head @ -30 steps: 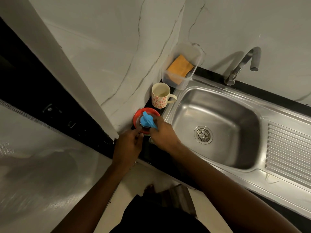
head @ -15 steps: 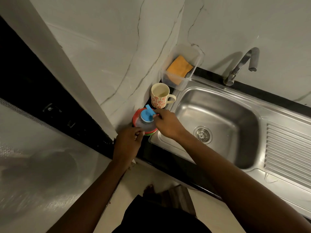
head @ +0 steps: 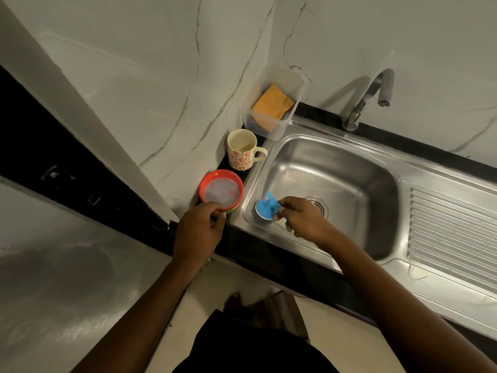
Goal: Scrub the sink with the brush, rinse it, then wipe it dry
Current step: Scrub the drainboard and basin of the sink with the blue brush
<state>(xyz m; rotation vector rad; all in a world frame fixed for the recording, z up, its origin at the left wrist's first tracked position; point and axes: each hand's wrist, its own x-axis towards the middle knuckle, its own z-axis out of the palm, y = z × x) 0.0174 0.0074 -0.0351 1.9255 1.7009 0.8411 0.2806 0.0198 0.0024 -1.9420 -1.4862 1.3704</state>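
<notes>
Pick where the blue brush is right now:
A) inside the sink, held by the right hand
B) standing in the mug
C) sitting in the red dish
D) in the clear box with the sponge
A: the right hand grips the brush inside the sink, by its left wall, while the left hand holds the red dish on the counter.

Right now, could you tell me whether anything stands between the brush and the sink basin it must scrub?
Nothing visible does. The right hand holds the blue brush at the sink's near-left wall; the mug and red dish stand outside it.
</notes>
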